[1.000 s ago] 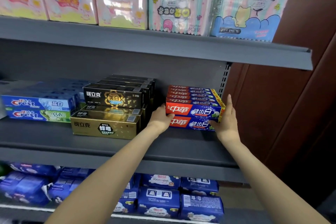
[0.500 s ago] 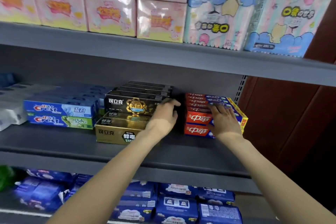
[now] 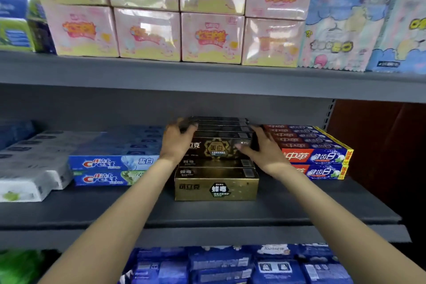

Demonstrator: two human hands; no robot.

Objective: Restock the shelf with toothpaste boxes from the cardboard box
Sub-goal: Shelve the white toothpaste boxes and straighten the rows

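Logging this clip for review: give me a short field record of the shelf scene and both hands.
setting: grey store shelf
left hand: on left end of black toothpaste boxes, fingers curled over the top
right hand: against their right end, fingers spread
under them: gold toothpaste boxes
left neighbour: Crest boxes
right neighbour: red-and-blue boxes
cardboard box: not in view

Shop: grey shelf (image 3: 207, 214) stocked with toothpaste boxes (image 3: 216, 188), tissue packs (image 3: 147, 34).
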